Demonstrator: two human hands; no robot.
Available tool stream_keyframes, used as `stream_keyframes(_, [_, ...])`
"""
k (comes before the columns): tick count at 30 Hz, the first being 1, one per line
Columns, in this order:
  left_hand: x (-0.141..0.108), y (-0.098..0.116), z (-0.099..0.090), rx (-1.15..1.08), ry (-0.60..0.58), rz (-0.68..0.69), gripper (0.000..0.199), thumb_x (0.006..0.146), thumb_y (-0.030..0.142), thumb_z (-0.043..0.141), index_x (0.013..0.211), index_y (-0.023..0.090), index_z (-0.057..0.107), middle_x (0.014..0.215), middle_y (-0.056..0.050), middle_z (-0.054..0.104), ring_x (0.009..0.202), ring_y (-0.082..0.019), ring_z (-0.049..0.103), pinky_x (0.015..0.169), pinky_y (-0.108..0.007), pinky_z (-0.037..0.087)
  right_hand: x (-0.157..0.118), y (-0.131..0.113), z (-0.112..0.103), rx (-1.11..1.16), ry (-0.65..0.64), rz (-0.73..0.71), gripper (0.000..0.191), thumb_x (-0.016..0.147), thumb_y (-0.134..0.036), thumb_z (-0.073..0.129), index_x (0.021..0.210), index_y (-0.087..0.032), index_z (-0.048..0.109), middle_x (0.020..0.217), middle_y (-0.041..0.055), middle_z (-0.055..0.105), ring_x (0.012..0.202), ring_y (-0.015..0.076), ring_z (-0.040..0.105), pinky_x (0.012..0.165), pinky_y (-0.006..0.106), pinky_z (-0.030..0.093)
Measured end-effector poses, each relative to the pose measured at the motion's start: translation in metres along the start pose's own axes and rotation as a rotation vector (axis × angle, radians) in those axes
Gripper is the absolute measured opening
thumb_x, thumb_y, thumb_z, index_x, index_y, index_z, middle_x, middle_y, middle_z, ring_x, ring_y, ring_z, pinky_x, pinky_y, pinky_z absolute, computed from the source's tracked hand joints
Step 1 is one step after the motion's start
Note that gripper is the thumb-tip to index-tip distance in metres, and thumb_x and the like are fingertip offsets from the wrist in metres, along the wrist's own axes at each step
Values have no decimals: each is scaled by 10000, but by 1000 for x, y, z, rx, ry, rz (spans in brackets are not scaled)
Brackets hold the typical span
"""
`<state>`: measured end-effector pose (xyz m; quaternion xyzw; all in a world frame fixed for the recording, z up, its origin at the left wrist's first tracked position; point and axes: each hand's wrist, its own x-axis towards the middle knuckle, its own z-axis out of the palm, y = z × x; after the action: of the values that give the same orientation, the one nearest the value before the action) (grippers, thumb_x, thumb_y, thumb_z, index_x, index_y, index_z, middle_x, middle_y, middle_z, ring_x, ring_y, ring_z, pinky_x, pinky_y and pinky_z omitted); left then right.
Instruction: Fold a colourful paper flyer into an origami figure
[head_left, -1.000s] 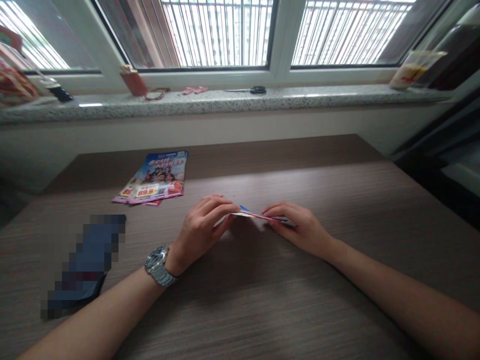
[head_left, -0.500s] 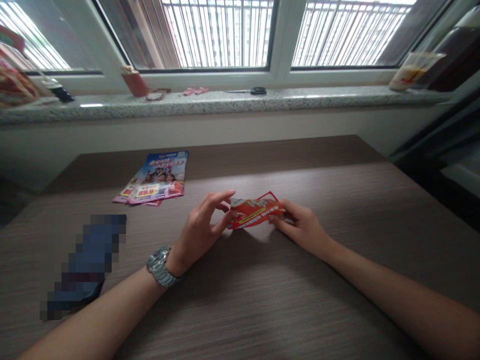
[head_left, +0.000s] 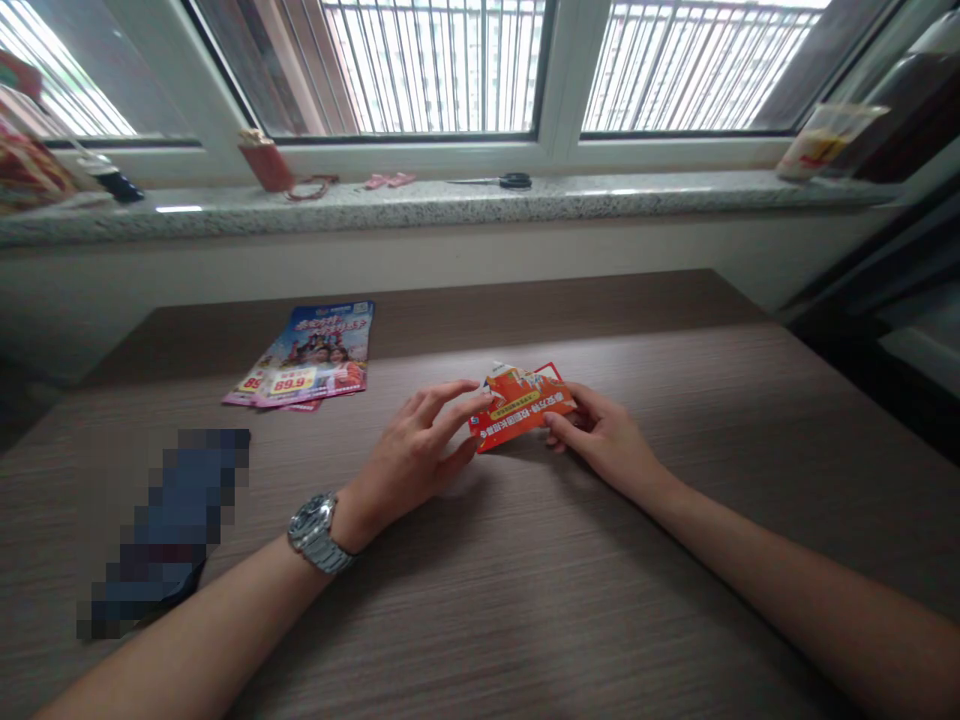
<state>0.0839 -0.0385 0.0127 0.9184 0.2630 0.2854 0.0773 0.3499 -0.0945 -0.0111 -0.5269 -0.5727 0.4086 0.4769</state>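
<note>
A red and orange printed flyer (head_left: 517,408) is held a little above the middle of the table. It looks folded, with a red-edged corner showing behind its upper right. My right hand (head_left: 600,428) pinches its right end between thumb and fingers. At the left end, my left hand (head_left: 420,435) has its fingers spread, a fingertip over the flyer's edge and the thumb near the lower left corner. A silver wristwatch (head_left: 319,532) is on my left wrist.
Several glossy flyers (head_left: 319,350) lie overlapped at the table's back left. A pixelated dark blue object (head_left: 172,520) lies left of my forearm. On the granite windowsill (head_left: 420,212) are scissors (head_left: 514,181), a red container (head_left: 268,165), pink clips (head_left: 388,181) and a plastic cup (head_left: 821,145).
The flyer has tilted so its printed face shows more fully. My left fingers have shifted from a pinch at its left edge to a spread pose over it. My right hand keeps its hold.
</note>
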Motion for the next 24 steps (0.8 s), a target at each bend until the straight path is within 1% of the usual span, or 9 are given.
stream_keyframes(4, [-1, -1, 3, 58, -198, 32, 547, 1021, 338, 561, 1538, 264, 400, 1550, -107, 467, 1411, -296, 459, 1162, -513, 419, 1, -1, -1, -26, -16, 47, 403, 892, -376, 685, 1246, -189, 637, 887, 44, 755, 652, 170, 721, 601, 287, 635])
stream_keyframes(7, [-2, -2, 5, 64, -311, 29, 552, 1049, 384, 498, 1571, 274, 359, 1586, -87, 440, 1451, -280, 426, 1210, -516, 354, 2, -5, -1, -49, -51, 104, 429, 891, -415, 684, 1243, -172, 648, 848, 44, 752, 654, 172, 719, 620, 287, 625])
stream_keyframes(10, [-3, -5, 7, 57, -364, 25, 514, 1069, 396, 444, 1565, 281, 379, 1585, -72, 449, 1467, -264, 411, 1231, -510, 322, 2, -9, -3, -59, -59, 166, 540, 898, -452, 667, 1341, -148, 607, 722, 10, 701, 566, 164, 679, 540, 278, 589])
stream_keyframes(13, [-3, -6, 7, 60, -373, 22, 491, 1071, 406, 438, 1545, 281, 415, 1585, -68, 451, 1475, -259, 401, 1240, -511, 306, 2, -11, -9, -153, 20, 174, 615, 914, -476, 646, 1432, -161, 542, 712, -19, 639, 478, 140, 606, 440, 269, 515])
stream_keyframes(14, [-3, -5, 7, 61, -372, 23, 488, 1070, 406, 441, 1541, 277, 421, 1584, -70, 452, 1476, -257, 399, 1241, -510, 304, 2, -12, -12, -224, 52, 136, 595, 925, -469, 638, 1433, -175, 543, 732, -21, 628, 470, 130, 582, 438, 269, 498])
stream_keyframes(17, [-2, -5, 6, 53, -360, 29, 477, 1064, 396, 464, 1522, 266, 447, 1569, -75, 472, 1476, -253, 400, 1245, -505, 301, 3, -14, -20, -521, 97, -130, 432, 949, -363, 637, 1342, -185, 625, 701, -23, 576, 571, 142, 560, 579, 290, 517])
stream_keyframes(19, [-2, -4, 6, 45, -348, 34, 464, 1058, 382, 482, 1505, 257, 469, 1550, -78, 495, 1468, -251, 410, 1245, -504, 303, 4, -15, -23, -616, 17, -318, 364, 968, -318, 619, 1306, -185, 646, 822, 28, 631, 703, 171, 602, 687, 325, 543])
stream_keyframes(21, [-1, -4, 5, 34, -335, 38, 451, 1052, 372, 498, 1485, 245, 493, 1528, -81, 518, 1452, -253, 430, 1237, -505, 319, 4, -14, -24, -653, -87, -472, 334, 975, -288, 617, 1293, -193, 651, 1030, 94, 676, 915, 216, 645, 833, 375, 558])
stream_keyframes(24, [-2, -3, 5, 9, -303, 56, 410, 1043, 352, 519, 1437, 241, 541, 1483, -76, 561, 1397, -251, 490, 1218, -508, 351, 4, -10, -22, -686, -219, -573, 366, 975, -278, 630, 1336, -216, 621, 1296, 136, 647, 1188, 268, 606, 1011, 450, 521])
